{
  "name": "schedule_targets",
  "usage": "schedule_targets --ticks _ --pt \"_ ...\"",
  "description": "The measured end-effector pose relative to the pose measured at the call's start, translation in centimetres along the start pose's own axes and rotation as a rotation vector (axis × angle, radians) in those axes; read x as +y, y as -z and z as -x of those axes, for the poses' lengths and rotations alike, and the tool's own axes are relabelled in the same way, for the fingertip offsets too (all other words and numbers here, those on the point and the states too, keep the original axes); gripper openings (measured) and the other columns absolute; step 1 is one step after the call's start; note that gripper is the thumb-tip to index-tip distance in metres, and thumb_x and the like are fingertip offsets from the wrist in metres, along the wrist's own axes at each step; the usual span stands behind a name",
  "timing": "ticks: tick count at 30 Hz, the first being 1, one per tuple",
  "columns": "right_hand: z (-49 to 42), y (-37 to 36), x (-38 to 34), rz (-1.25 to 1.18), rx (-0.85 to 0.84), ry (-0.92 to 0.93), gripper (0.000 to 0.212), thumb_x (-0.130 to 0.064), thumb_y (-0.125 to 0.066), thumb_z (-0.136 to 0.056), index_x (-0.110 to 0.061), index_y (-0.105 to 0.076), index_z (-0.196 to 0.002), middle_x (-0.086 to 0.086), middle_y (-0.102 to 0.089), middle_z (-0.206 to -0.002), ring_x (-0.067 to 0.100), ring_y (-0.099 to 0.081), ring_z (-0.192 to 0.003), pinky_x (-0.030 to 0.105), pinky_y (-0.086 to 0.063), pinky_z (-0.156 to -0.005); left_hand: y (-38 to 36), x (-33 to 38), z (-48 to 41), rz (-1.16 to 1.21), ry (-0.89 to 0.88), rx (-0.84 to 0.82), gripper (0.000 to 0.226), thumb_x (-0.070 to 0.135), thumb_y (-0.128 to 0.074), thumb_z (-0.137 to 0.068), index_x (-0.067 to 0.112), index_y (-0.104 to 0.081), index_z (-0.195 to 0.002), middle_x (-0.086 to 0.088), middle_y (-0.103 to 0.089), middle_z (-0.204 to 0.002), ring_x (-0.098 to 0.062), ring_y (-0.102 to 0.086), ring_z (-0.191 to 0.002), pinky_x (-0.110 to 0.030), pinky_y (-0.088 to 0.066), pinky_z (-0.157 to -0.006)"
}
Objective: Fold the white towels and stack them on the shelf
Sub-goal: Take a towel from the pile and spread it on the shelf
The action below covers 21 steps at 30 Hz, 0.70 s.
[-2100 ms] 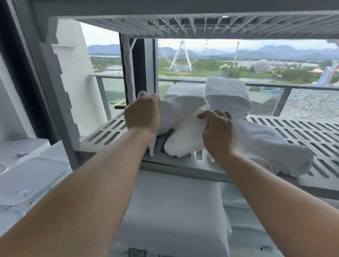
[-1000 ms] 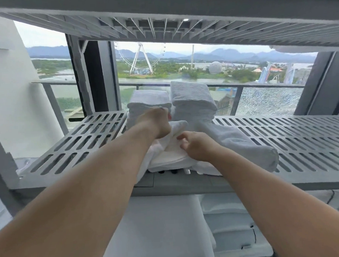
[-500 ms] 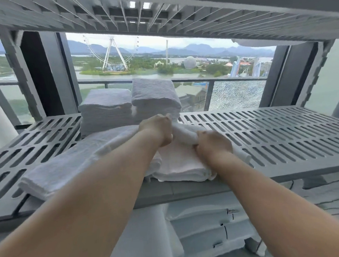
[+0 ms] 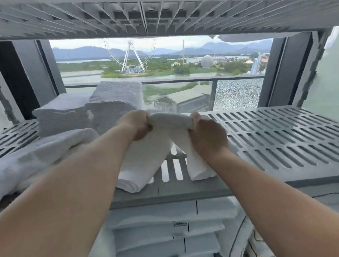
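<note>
A white towel (image 4: 146,159) is draped over the grey slotted shelf (image 4: 283,138), its middle lifted into a ridge and its two ends hanging toward the shelf's front edge. My left hand (image 4: 137,126) grips the left end of that ridge. My right hand (image 4: 206,134) grips the right end. Behind them stand two stacks of folded white towels (image 4: 114,101), the left stack (image 4: 62,114) lower. Another white towel (image 4: 38,155) lies loose on the shelf at the left, partly hidden by my left forearm.
Another slotted shelf (image 4: 158,13) hangs close overhead. Below the working shelf lie folded white linens (image 4: 170,236). Grey uprights (image 4: 279,71) frame the shelf on both sides. A glass railing and outdoor view lie beyond.
The view has swung right and closer. Both hands have lifted the towel's middle off the shelf into a ridge, so its two ends now hang apart. The loose towel stays at the left.
</note>
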State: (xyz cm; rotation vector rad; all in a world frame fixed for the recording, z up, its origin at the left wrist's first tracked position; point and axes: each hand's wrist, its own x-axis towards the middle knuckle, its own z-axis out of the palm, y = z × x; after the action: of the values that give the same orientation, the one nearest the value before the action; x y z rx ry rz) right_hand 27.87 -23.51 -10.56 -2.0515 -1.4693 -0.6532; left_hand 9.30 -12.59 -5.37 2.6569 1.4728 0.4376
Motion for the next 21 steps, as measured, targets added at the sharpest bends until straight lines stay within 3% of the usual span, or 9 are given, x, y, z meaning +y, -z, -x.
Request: schedule_targets --ticks 4,9,11,16,19,21 --pt "-0.4 0.6 4.9 -0.041 0.017 -0.042 0.027 -0.017 -0.045 -0.097 -0.019 -0.044 -0.124 0.007 -0.063 -0.09 0.03 -0.065 -0.08 0.031 -0.035 -0.059 -0.5 5.0 -0.6 0.074 -0.003 0.099 0.008 0.028 -0.063 -0.088 0.026 -0.056 -0.091 -0.009 -0.066 -0.1 -0.032 -0.06 -0.094 -0.039 -0.049 -0.083" --pt "-1.8 1.5 10.2 -0.017 0.066 -0.066 0.023 -0.015 -0.045 -0.094 -0.014 -0.046 -0.117 0.011 -0.064 -0.093 0.031 -0.063 -0.086 0.035 -0.043 -0.064 -1.0 10.1 -2.3 0.173 -0.043 0.095 0.011 0.024 -0.06 -0.09 0.02 -0.059 -0.101 -0.007 -0.064 -0.099 -0.03 -0.059 -0.095 -0.036 -0.045 -0.08" --pt "-2.3 1.6 11.8 0.054 0.077 -0.065 0.024 -0.01 -0.046 -0.09 -0.013 -0.048 -0.114 0.013 -0.066 -0.095 0.032 -0.063 -0.09 0.039 -0.049 -0.074 -1.3 12.0 -3.3 0.181 -0.068 0.066 0.013 0.022 -0.057 -0.091 0.021 -0.058 -0.105 -0.008 -0.064 -0.104 -0.03 -0.058 -0.099 -0.036 -0.044 -0.083" --pt "-3.9 1.2 15.9 0.11 0.072 -0.081 0.028 -0.007 -0.047 -0.084 -0.015 -0.049 -0.111 0.011 -0.066 -0.096 0.031 -0.062 -0.09 0.04 -0.046 -0.079 -1.9 16.4 -6.4 0.149 -0.122 -0.08 0.007 0.014 -0.058 -0.091 0.018 -0.055 -0.096 -0.009 -0.063 -0.106 -0.028 -0.058 -0.099 -0.029 -0.039 -0.078" --pt "-4.7 0.9 18.6 0.144 0.102 -0.102 0.037 -0.006 -0.048 -0.085 -0.016 -0.047 -0.121 0.01 -0.065 -0.101 0.031 -0.064 -0.091 0.041 -0.045 -0.08 -1.7 19.0 -9.2 0.118 -0.09 -0.272 0.026 0.01 -0.061 -0.091 0.001 -0.063 -0.115 -0.016 -0.064 -0.117 -0.031 -0.063 -0.105 -0.037 -0.051 -0.089" --pt "-5.2 0.5 20.3 0.194 0.107 -0.123 0.037 -0.006 -0.046 -0.087 -0.015 -0.046 -0.123 0.009 -0.066 -0.103 0.03 -0.064 -0.093 0.042 -0.044 -0.083 -1.6 20.2 -11.0 0.164 -0.04 -0.448 0.036 0.007 -0.06 -0.094 -0.004 -0.058 -0.128 -0.023 -0.062 -0.127 -0.037 -0.063 -0.114 -0.047 -0.05 -0.101"
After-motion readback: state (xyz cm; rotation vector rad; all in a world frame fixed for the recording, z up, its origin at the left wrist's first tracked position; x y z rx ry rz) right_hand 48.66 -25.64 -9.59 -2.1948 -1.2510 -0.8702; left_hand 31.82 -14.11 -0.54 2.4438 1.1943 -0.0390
